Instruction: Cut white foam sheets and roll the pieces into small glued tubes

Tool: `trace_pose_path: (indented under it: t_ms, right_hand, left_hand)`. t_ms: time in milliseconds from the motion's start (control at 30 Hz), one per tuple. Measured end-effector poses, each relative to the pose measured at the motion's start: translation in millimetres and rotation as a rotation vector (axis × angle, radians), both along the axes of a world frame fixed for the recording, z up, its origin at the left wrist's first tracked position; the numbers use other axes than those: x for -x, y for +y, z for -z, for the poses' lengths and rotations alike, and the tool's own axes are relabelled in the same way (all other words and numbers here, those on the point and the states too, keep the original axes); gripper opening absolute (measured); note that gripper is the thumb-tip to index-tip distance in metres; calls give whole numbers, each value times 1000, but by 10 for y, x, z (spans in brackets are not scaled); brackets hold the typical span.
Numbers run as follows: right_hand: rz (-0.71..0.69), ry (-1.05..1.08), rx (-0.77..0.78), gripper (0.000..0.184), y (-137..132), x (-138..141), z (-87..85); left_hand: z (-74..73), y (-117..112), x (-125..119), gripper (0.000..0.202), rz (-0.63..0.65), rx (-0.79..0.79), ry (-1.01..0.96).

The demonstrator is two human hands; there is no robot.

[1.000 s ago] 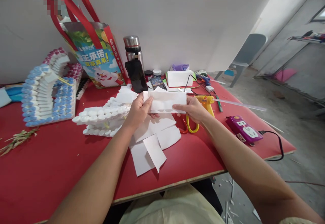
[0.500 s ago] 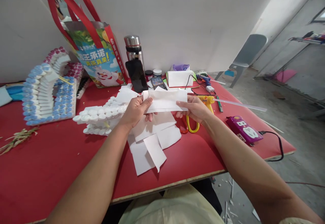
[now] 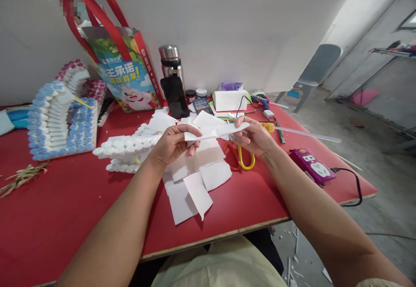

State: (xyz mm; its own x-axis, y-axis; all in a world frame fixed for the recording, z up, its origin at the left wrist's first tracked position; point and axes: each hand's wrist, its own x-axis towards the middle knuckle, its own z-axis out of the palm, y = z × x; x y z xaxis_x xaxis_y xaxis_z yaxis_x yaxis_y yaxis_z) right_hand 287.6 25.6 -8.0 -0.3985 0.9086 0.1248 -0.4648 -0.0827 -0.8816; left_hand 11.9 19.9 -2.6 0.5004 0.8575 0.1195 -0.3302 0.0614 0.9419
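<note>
A strip of white paper (image 3: pixel 212 131) is stretched between my hands above the table, seen nearly edge-on. My left hand (image 3: pixel 175 144) pinches its left end between thumb and fingers. At the other end, my right hand (image 3: pixel 255 137) grips the paper with the fingertips. Loose white paper pieces (image 3: pixel 198 194) lie overlapping on the red table beneath. Scissors with one red and one yellow handle (image 3: pixel 246 158) lie below my right hand, their blades mostly hidden. Left of my left hand sits a structure of white rolled pieces (image 3: pixel 126 146).
Blue-and-white rolled work (image 3: pixel 61 124) and a printed bag (image 3: pixel 126 74) stand at the left. Behind are a steel flask (image 3: pixel 170 61), a propped black phone (image 3: pixel 175 97) and a white box (image 3: pixel 230 100). A yellow glue gun (image 3: pixel 269 127) and purple power socket (image 3: pixel 312 165) are at right.
The paper has tilted from showing its broad face to a narrow edge. My right hand has turned and shifted slightly up and right; my left hand keeps its hold.
</note>
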Motion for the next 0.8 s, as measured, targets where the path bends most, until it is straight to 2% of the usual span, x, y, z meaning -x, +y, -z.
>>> trace_pose_path:
  t_ms: [100, 267, 367, 467, 700, 800]
  right_hand:
    - [-10, -13, 27, 9, -26, 14, -35]
    - [30, -136, 20, 11, -58, 53, -47]
    - [-4, -163, 22, 12, -67, 92, -28]
    - [-44, -161, 40, 11, -84, 133, -14]
    - [-89, -204, 52, 13, -120, 160, -26]
    - [-21, -234, 52, 17, -77, 141, -35]
  left_hand:
    - [-16, -12, 31, 15, 41, 53, 31]
    - [-84, -40, 36, 24, 255, 240, 142]
    - [-109, -72, -36, 44, 213, 265, 243]
    - [-118, -117, -132, 51, 205, 205, 348]
    - [-78, -159, -226, 39, 300, 163, 447]
    - [-59, -150, -221, 34, 272, 185, 414]
